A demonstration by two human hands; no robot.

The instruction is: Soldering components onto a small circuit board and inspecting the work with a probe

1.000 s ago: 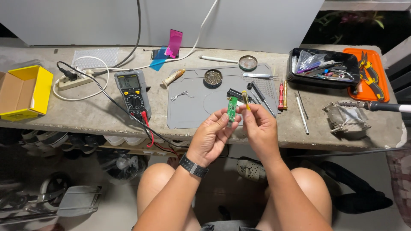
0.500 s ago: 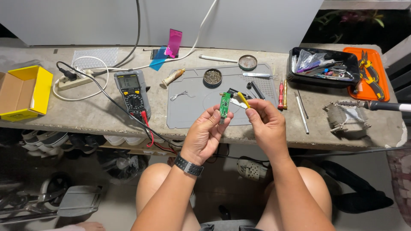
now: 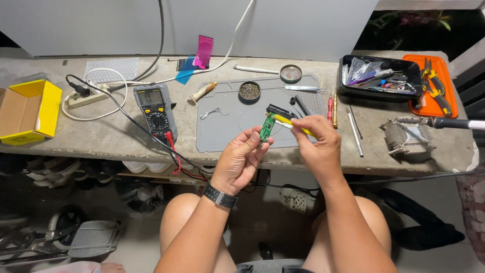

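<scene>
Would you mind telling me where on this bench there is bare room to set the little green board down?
The grey mat is bare in its lower left, between the wire scrap and the left hand. Bare bench also lies between the yellow box and the multimeter. The mat's right side, by the screwdrivers, is crowded.

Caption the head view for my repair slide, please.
Left hand holds a green circuit board; right hand applies a yellow tool.

A multimeter (image 3: 156,108), yellow box (image 3: 28,111) and orange tray (image 3: 447,108) sit on the bench (image 3: 76,136).
</scene>
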